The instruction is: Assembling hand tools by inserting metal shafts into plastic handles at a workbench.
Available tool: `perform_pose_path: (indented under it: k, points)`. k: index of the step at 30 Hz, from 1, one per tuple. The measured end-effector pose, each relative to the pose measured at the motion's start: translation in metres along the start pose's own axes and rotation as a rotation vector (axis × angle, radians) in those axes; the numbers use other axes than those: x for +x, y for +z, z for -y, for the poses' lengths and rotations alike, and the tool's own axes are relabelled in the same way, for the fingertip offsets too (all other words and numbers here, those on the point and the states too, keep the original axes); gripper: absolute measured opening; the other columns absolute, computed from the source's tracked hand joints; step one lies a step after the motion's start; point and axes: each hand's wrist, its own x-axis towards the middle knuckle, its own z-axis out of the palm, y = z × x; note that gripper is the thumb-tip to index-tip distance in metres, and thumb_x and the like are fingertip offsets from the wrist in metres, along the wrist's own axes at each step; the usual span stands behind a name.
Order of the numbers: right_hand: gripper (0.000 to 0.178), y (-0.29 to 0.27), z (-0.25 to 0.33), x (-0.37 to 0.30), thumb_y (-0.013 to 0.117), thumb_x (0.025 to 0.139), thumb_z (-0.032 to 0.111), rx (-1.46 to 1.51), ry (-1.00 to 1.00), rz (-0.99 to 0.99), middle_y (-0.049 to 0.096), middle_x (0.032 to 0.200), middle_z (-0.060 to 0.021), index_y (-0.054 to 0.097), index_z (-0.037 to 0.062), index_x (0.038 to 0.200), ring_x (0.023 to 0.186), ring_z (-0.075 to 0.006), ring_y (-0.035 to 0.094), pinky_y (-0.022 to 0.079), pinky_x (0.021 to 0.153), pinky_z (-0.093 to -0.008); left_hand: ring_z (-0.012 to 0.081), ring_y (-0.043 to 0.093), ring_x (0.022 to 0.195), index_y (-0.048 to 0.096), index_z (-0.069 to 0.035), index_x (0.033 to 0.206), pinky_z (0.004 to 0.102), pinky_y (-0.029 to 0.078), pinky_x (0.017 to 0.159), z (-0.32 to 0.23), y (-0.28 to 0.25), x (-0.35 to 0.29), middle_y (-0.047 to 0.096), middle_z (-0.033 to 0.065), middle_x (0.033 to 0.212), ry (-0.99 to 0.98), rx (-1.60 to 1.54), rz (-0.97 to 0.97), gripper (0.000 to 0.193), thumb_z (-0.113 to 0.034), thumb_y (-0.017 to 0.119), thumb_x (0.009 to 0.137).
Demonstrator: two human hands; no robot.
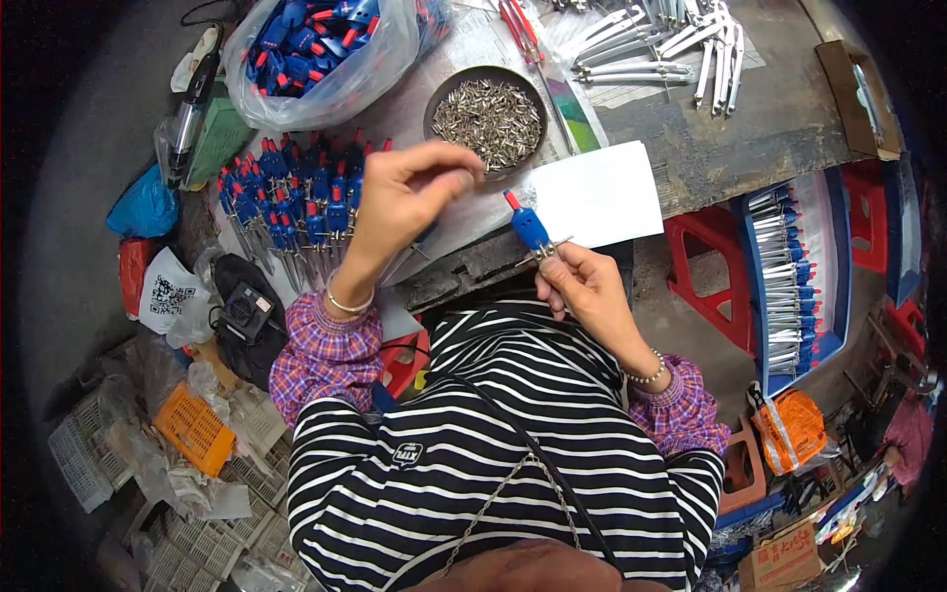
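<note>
My right hand [589, 291] pinches the lower metal part of a drawing compass [531, 228], with its blue head and red tip pointing up and away from me. Small metal pins stick out sideways near its hinge. My left hand [414, 195] hovers at the near-left rim of a dark round bowl [431, 123]. Its thumb and forefinger close toward each other, and whatever may be between them is too small to make out. Short metal pins [490, 120] fill the bowl. Left of it lies a crowd of similar blue-headed compasses [316, 192], partly hidden by my left wrist.
A clear plastic bag [340, 104] of blue and red heads stands at the far left. Metal compass legs [641, 49] lie at the back right, beyond a white sheet [602, 197]. Right of the table, a blue tray [840, 296] holds rows of compasses beside red stools [705, 271].
</note>
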Motion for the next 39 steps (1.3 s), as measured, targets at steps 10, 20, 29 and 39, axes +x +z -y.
perform_pose_path:
  k: [10, 20, 29, 39]
  points:
    - [0.014, 0.006, 0.006, -0.004, 0.054, 0.09, 0.008, -0.331, -0.192, -0.122, 0.059, 0.063, -0.002, 0.059, -0.0033, 0.082, 0.05, -0.0041, 0.051, 0.042, 0.046, -0.0185, 0.0089, 0.062, 0.075, 0.059, 0.002, 0.092, 0.021, 0.05, 0.067, -0.01, 0.026, -0.023, 0.065, 0.0052, 0.082, -0.112, -0.059, 0.148, 0.018, 0.005, 0.067, 0.076]
    - [0.02, 0.01, 0.0, -0.007, 0.057, 0.086, 0.003, -0.545, -0.413, -0.181, 0.061, 0.063, -0.0065, 0.062, -0.004, 0.104, 0.049, -0.0095, 0.055, 0.044, 0.047, -0.0237, 0.0084, 0.06, 0.073, 0.049, 0.0, 0.083, 0.021, 0.048, 0.064, -0.009, 0.026, -0.027, 0.056, 0.0016, 0.074, -0.154, -0.048, 0.179, 0.022, 0.006, 0.068, 0.074]
    - [0.014, 0.012, 0.002, -0.008, 0.059, 0.081, 0.001, -0.853, -0.753, -0.315, 0.058, 0.067, -0.0168, 0.058, -0.0041, 0.094, 0.055, -0.032, 0.059, 0.045, 0.049, -0.038, 0.007, 0.06, 0.062, 0.052, 0.0, 0.081, 0.0212, 0.047, 0.054, -0.013, 0.037, -0.035, 0.059, 0.0027, 0.067, 0.002, 0.275, 0.051, 0.019, 0.005, 0.068, 0.071]
    - [0.017, 0.012, 0.001, -0.009, 0.059, 0.083, 0.003, -0.739, -0.533, -0.214, 0.06, 0.064, -0.0143, 0.062, -0.0021, 0.1, 0.053, -0.0242, 0.062, 0.046, 0.048, -0.03, 0.0099, 0.06, 0.055, 0.053, 0.0, 0.079, 0.0223, 0.046, 0.05, -0.01, 0.042, -0.042, 0.058, 0.0048, 0.063, 0.133, 0.373, -0.013, 0.018, 0.005, 0.068, 0.07]
